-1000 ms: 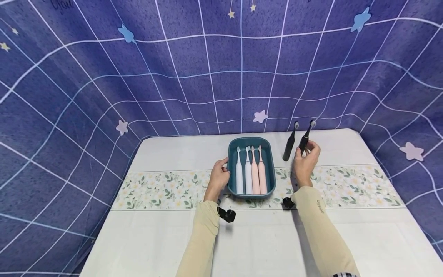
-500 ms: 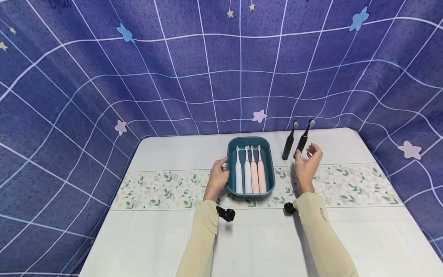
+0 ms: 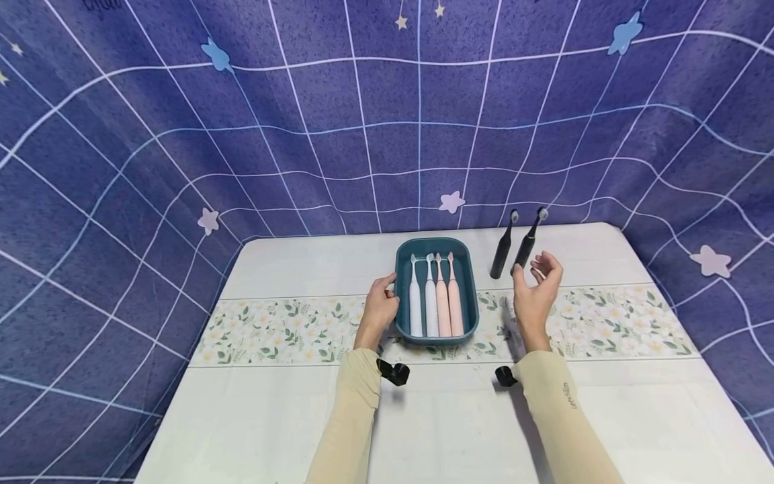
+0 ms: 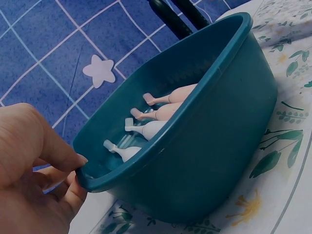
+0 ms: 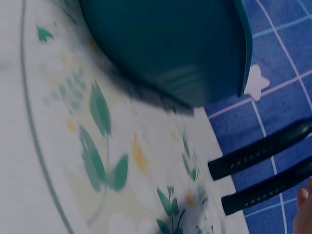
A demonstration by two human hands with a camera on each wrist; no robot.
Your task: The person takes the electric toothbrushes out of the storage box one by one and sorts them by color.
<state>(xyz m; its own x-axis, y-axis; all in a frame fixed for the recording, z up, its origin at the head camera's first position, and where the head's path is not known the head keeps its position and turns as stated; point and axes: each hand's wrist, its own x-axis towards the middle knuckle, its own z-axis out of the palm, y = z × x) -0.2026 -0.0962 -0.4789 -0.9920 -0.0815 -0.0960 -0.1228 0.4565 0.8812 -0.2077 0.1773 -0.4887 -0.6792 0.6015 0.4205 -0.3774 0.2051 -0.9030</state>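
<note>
A teal plastic bin [image 3: 437, 341] stands mid-table with two white electric toothbrushes [image 3: 415, 306] and two pink ones [image 3: 455, 306] lying side by side in it. My left hand [image 3: 380, 306] is at its left side; in the left wrist view the fingers pinch the rim [image 4: 97, 183]. Right of the bin, two black electric toothbrushes [image 3: 501, 252] [image 5: 258, 156] stand upright on the table, heads up. My right hand [image 3: 537, 296] is just in front of the right-hand black toothbrush [image 3: 526, 247], fingers spread and curved, nothing held. Only fingertips [image 5: 303, 197] of it show in the right wrist view.
The white table [image 3: 447, 417] has a flower-patterned strip [image 3: 284, 329] across it. A blue curtain [image 3: 338, 154] with grid lines and stars hangs behind the far edge and along both sides. The black toothbrushes stand near that far edge.
My right hand has let go of the right-hand black toothbrush and drawn back slightly, its fingers opening. That toothbrush stays standing. My left hand keeps its place at the bin.
</note>
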